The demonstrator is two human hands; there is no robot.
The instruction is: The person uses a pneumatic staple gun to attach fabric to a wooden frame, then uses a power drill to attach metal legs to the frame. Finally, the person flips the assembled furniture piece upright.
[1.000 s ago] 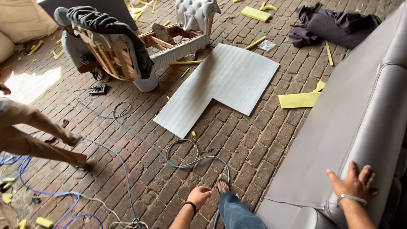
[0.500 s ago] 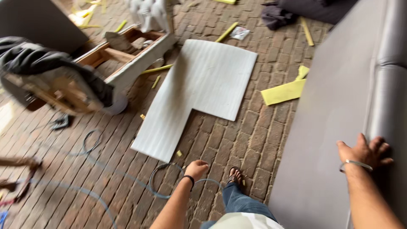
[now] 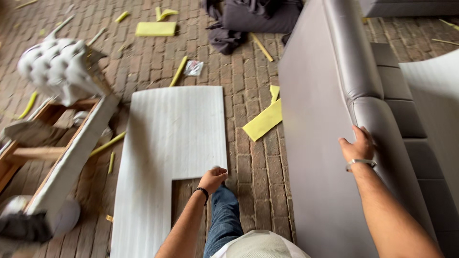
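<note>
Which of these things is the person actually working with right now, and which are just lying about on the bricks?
In hand:
right hand resting on the grey sofa
left hand at the white L-shaped foam sheet

Lying about:
yellow foam scraps
dark cloth
tufted white cushion
wooden frame

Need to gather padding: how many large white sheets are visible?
2: an L-shaped sheet on the floor by the left hand, another sheet at right on the sofa. Others may be hidden.
</note>
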